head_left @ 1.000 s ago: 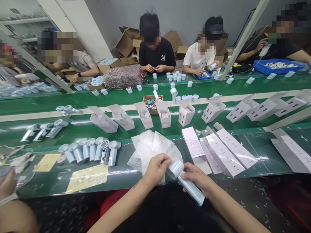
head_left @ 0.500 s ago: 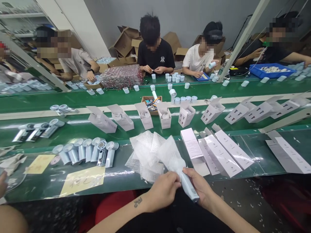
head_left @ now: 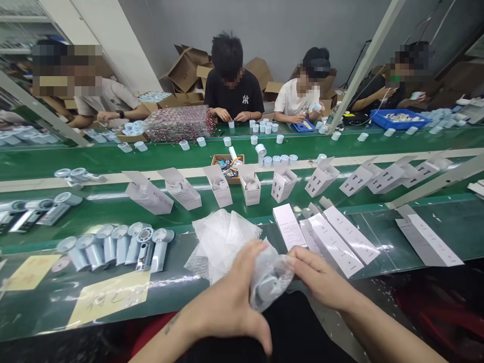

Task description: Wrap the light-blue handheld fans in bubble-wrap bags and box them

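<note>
A light blue handheld appliance with a round head, its exact kind hard to make out, sits inside a translucent bubble-wrap bag (head_left: 270,282) in front of me. My right hand (head_left: 317,277) pinches the bag's right side between thumb and fingers. Against its left side is my left hand (head_left: 230,297), thumb and fingers spread wide apart. Just beyond lies a pile of flat bubble-wrap bags (head_left: 215,237). To the right of the pile are a closed white box (head_left: 289,227) and several flattened white cartons (head_left: 336,244).
Several light blue appliances (head_left: 126,244) stand in a row at left, near a yellow paper sheet (head_left: 109,300). Open white boxes (head_left: 217,189) line the green belt (head_left: 181,219). A slanted metal post (head_left: 363,75) rises at right. Co-workers sit across the line.
The wrapped appliance has turned so its round head faces me, its handle no longer visible. My left hand has opened from a closed grip; my right hand has moved up to the bag's side.
</note>
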Available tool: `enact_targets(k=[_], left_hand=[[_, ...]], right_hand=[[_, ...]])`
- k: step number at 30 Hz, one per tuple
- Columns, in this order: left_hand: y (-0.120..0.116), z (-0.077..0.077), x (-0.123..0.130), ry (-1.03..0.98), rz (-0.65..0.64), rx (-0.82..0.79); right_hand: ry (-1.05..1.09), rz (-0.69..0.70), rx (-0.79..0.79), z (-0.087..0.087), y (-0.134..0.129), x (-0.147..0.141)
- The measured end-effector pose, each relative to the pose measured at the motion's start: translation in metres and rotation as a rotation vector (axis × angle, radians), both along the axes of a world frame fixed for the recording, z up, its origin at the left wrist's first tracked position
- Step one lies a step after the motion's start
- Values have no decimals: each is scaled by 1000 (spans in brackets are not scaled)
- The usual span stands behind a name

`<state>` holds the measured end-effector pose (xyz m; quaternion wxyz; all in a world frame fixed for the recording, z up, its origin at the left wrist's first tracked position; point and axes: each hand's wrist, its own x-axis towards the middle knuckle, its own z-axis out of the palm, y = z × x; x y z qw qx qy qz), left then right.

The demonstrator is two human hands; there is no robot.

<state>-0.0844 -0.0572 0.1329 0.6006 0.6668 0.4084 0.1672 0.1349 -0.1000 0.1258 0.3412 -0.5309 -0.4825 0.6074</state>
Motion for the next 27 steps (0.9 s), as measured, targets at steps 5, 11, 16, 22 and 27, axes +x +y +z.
enact_targets(k=[5,11,16,22,27], left_hand=[[2,-40,1,56,135,141],[30,-50,-27,-157,798,-129],[52,-27,-54,-406,1037,-290],[65,3,-56,-790,1249,-308],[61,-15,-25,-611,1006,-265]], right_hand=[[185,235,-70,-18,33,-3],[-491,488,437,-76,77,29],[-651,578,613,-58,113,32],[-844,285,784,-13,120,21],[-668,193,670,-75,94,-9]])
